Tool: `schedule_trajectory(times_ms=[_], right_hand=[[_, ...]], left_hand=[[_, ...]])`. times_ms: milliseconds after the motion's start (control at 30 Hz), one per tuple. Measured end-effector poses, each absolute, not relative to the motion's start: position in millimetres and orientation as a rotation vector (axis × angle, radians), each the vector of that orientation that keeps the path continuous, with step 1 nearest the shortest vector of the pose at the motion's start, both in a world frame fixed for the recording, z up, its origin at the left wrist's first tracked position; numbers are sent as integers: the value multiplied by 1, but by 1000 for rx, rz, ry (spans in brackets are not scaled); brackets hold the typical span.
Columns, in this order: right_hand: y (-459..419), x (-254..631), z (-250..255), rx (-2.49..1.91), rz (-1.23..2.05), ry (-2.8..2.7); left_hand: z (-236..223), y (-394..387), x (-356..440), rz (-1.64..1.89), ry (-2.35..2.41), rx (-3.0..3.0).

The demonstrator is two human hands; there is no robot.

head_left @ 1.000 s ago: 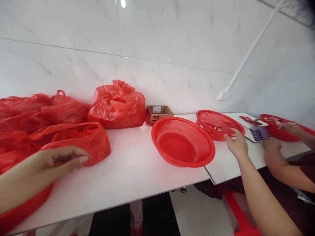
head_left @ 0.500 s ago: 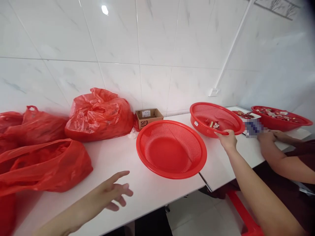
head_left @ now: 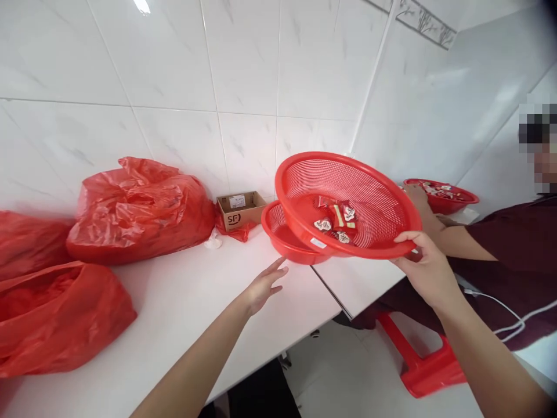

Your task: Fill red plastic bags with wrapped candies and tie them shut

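My right hand [head_left: 424, 264] grips the near right rim of a red perforated plastic basket [head_left: 365, 174], which is raised and tilted above the table. Several small wrapped candies [head_left: 337, 217] in red, white and cream lie on its bottom. Beneath and behind it stands a second red basket [head_left: 293, 252], partly covered by the raised one. My left hand [head_left: 263, 287] is open, fingers apart, over the white table just in front of that lower basket, with nothing in it.
Red plastic bags [head_left: 143, 215] crowd the table's left side. A small cardboard box [head_left: 241, 210] sits near the tiled wall. At right, a co-worker in a dark red shirt [head_left: 517, 244] reaches by another filled basket [head_left: 448, 200]. A red stool [head_left: 426, 371] stands below.
My right hand has lifted the basket with candies and brought it left over the other basket. The lower basket sits farther back, and my left hand has moved forward and right.
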State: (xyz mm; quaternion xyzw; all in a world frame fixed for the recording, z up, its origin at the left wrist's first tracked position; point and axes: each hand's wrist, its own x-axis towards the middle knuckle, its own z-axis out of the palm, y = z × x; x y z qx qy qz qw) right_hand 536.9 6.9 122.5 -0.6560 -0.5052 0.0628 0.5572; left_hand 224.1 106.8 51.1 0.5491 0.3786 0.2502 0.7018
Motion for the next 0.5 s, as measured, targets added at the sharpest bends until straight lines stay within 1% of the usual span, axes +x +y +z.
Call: schedule_trajectory(times_ms=[100,233,333,367,433,467,500], right_hand=[[-19,520,123,-1555,327,-1249],[-36,501,111,-1497,701,-1270],[-34,483,94,-1425,929,-1297],[-31,476,88,-1417,971,-1313],[-23,461,78,-1441,981,-1358],[-19,453,73,-1471,950,-1387],[-14,445,68,-1509,897,-1414]], left_hand=[[48,95,218,492,905,1263],[62,65,167,415,975,1340],[98,44,104,344,1022,1434],[114,38,78,248,1057,1560],[150,26,25,88,1231,1684],[166,21,-3,83,1331,1698],[181,18,-30,166,1446,1711]])
